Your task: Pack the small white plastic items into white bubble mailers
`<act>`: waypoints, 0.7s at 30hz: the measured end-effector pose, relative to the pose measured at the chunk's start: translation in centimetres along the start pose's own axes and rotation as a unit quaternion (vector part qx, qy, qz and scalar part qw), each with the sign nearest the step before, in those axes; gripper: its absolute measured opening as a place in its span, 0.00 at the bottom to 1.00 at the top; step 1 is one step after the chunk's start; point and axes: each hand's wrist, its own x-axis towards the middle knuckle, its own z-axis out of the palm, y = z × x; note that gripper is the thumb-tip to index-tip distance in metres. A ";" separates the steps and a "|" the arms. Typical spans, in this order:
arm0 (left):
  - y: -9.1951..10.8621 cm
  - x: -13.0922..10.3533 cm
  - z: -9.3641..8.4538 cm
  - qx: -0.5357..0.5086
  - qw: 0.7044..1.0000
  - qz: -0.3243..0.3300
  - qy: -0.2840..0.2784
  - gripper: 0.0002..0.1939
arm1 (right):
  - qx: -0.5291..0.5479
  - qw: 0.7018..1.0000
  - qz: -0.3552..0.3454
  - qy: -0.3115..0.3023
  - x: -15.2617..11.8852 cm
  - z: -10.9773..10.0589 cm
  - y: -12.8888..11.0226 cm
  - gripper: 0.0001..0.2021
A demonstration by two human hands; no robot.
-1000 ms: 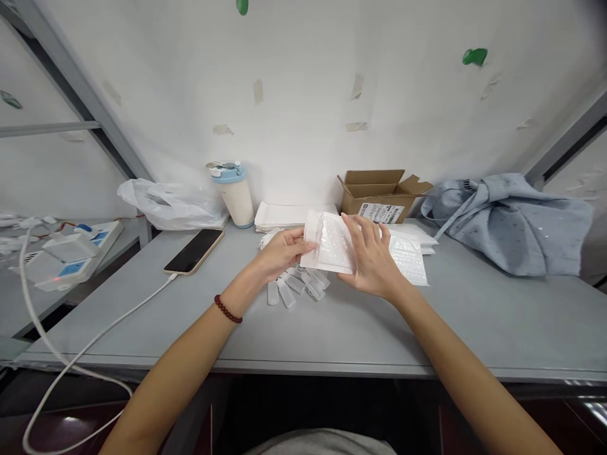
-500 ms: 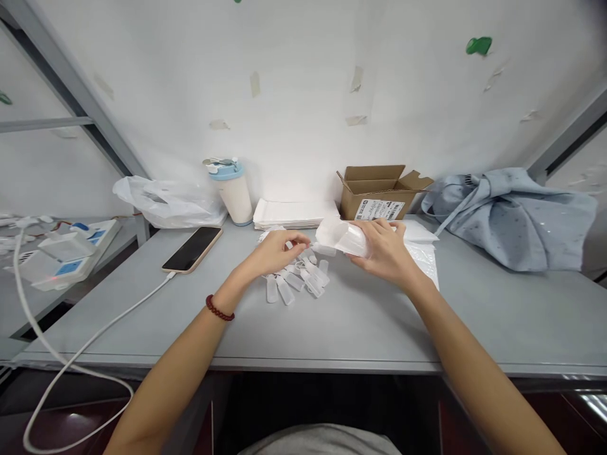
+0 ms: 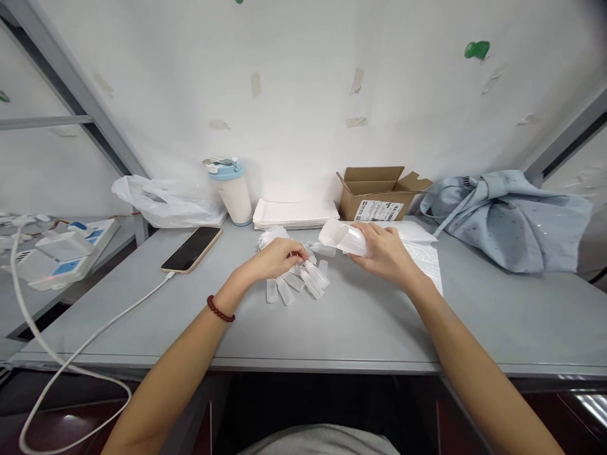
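Note:
My left hand (image 3: 283, 256) is closed in a pinch over a loose pile of small translucent plastic pieces (image 3: 286, 291), flat and rounded like tags or tiny vials. Its fingertips meet at the upper part of the pile; what they pinch is too small to make out. In my right hand (image 3: 382, 248) is a translucent white open-ended packet (image 3: 347, 238), tilted with its mouth toward the left. The fingers wrap round its right end, hiding that part. Behind the left hand sits a bunched white translucent clump (image 3: 274, 236).
A stack of white envelopes (image 3: 296, 215) and an open cardboard box (image 3: 372, 196) stand at the wall. White padded mailers (image 3: 429, 262) lie beneath my right hand. Leftward are a tumbler (image 3: 234, 193), plastic bag (image 3: 175, 202) and corded phone (image 3: 192, 249); a blue cloth bag (image 3: 507, 221) lies right.
My left hand has drawn slightly left and down, away from the packet's mouth, and its fingers have curled in over the pile. The right hand holds the packet in nearly the same place.

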 end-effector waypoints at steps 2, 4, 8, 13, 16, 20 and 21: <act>0.1 -0.1 -0.4 -0.057 0.998 -0.010 0.015 0.11 | -0.002 1.000 0.005 -0.006 0.0 0.0 0.0 0.24; 0.1 -0.3 -1.1 -0.121 0.992 -0.024 0.038 0.09 | -0.007 1.000 0.009 -0.010 0.0 -0.1 0.1 0.24; -0.3 -0.5 -2.3 -0.213 0.966 -0.067 0.131 0.07 | -0.008 1.000 0.003 -0.015 0.0 -0.1 0.0 0.24; -0.6 0.0 -1.8 -0.330 0.913 -0.085 0.225 0.07 | 0.007 1.000 -0.024 -0.015 -0.2 0.3 -0.4 0.23; -0.4 0.2 -1.4 -0.403 0.887 -0.077 0.214 0.08 | 0.006 0.999 -0.029 -0.032 -0.2 0.6 -0.7 0.24; -0.2 0.1 -1.4 -0.417 0.870 -0.072 0.253 0.07 | 0.010 0.998 -0.030 -0.046 -0.2 0.4 -0.9 0.25; -0.1 0.2 -1.3 -0.402 0.873 -0.077 0.266 0.07 | 0.015 0.998 -0.030 -0.048 -0.2 0.4 -1.1 0.25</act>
